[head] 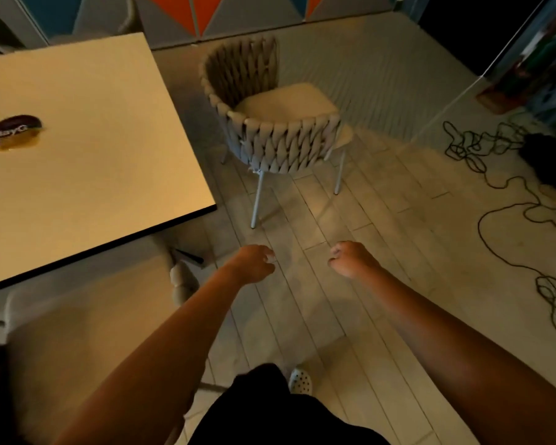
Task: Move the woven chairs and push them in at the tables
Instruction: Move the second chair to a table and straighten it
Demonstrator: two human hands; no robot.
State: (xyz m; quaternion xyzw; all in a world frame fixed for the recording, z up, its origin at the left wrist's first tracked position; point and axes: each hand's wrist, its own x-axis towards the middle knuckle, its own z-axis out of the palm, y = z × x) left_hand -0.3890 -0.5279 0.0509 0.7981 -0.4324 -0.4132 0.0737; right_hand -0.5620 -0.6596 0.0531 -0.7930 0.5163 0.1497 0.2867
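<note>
Your hands empty, woven chair ahead
Your left hand hangs loosely curled, your right hand balled closed; neither touches anything. The chair stands on the floor beside the table corner, well apart from both hands.

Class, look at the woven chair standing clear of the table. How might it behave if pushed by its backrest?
Probably light for its size: the woven chair stands on thin metal legs. It should slide easily on the plank floor, though a high push might tip it. The seat cushion may shift.
</note>
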